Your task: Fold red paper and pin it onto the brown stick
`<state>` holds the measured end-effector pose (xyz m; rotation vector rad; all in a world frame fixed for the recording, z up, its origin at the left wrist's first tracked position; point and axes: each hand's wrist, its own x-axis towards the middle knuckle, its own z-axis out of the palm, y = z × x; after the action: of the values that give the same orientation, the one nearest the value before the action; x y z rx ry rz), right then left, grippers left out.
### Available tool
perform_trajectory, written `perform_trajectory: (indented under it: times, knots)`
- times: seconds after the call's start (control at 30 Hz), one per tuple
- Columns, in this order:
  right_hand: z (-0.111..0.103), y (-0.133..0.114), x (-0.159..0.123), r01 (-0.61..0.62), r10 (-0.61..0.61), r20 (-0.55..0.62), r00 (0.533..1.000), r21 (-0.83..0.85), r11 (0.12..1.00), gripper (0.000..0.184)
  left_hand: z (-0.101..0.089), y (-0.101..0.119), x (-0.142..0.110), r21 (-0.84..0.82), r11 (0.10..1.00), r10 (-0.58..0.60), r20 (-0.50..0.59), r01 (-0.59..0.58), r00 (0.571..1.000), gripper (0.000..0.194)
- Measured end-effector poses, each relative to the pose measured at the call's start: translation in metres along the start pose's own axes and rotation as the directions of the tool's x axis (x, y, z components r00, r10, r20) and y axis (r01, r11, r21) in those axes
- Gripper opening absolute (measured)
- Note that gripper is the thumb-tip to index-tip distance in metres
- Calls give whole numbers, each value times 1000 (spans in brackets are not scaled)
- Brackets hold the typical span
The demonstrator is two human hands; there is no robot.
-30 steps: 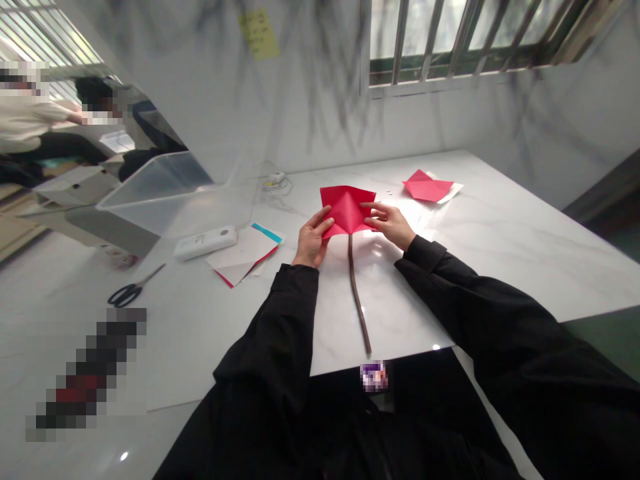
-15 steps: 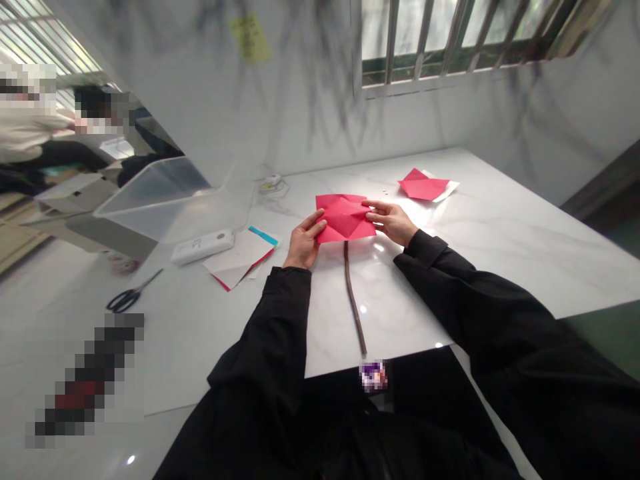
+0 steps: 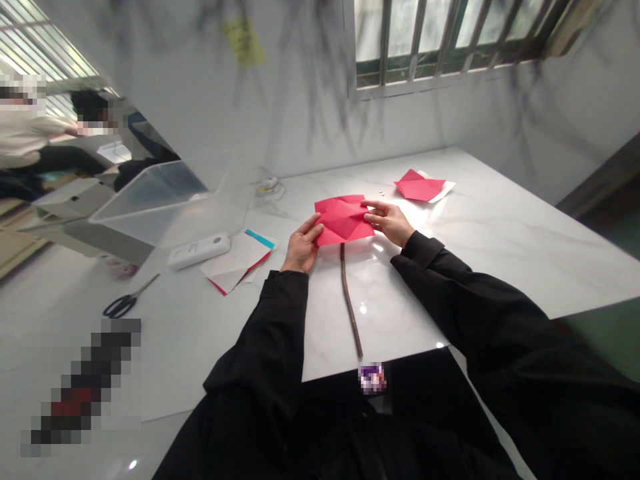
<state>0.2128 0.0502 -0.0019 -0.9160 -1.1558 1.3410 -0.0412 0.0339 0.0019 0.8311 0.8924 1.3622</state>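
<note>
A creased sheet of red paper (image 3: pixel 345 220) is held up between my two hands, above the white marbled table. My left hand (image 3: pixel 302 245) pinches its left edge, thumb on the near face. Gripping the right edge is my right hand (image 3: pixel 390 221), with fingers along the side and upper corner. A thin brown stick (image 3: pixel 349 300) runs from under the paper's lower edge down toward the table's front edge. Its upper end is hidden behind the paper, so I cannot tell whether the two are joined.
More folded red paper (image 3: pixel 419 187) lies at the back right. To the left are white paper sheets (image 3: pixel 235 265) with red and blue edges, a white oblong device (image 3: pixel 199 251), black scissors (image 3: pixel 127 301) and a clear plastic bin (image 3: pixel 145 190). Two people sit at the far left.
The camera view has shifted slightly. Both hands keep their hold on the red paper, whose upper edge now looks a little more tilted and bent.
</note>
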Motion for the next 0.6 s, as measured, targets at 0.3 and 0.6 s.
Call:
perform_trajectory:
  times: [0.3, 0.6]
  knots:
    - [7, 15, -4, -51, 54, -12, 998, 145, 988, 81, 7, 15, -14, 37, 999, -31, 101, 28, 994, 39]
    - [12, 15, -9, -14, 6, 79, 997, 97, 995, 68, 8, 18, -24, 90, 994, -68, 33, 64, 997, 37]
